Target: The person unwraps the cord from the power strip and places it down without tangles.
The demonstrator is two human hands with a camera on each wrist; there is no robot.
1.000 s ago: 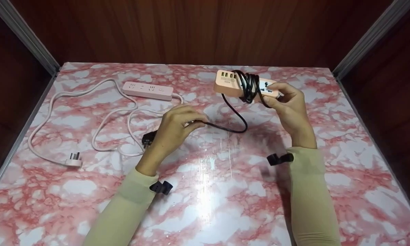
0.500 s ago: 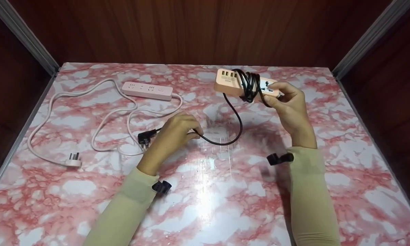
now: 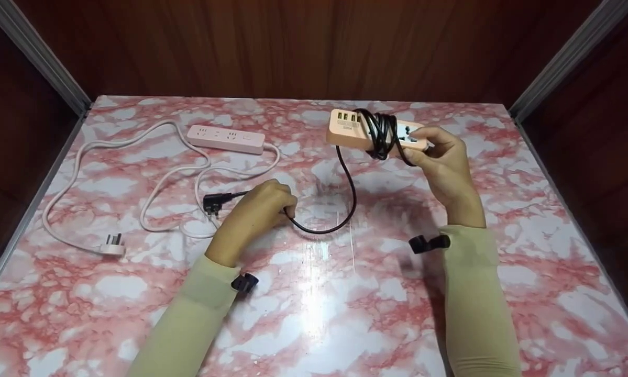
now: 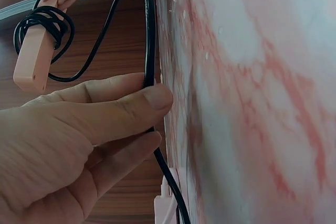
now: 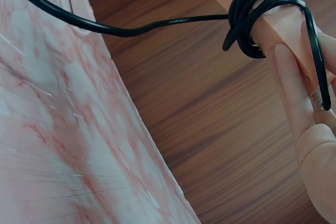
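Note:
My right hand grips the right end of an orange power strip, held up off the table. Black cord is wound several times round the strip's middle. From the strip a loose length of black cable hangs in a curve to my left hand. In the left wrist view, my left thumb and fingers pinch that cable. Beyond the left hand the cable ends in a black plug, its prongs pointing down near a pink cord.
A pink power strip lies at the back left. Its pink cord loops over the left of the marbled table to a pink plug. Dark wood panels wall the table's back and sides.
My left hand has moved left and down with the cable, whose hanging curve now dips lower. The black plug has shifted slightly left. The right hand and orange strip stay nearly still.

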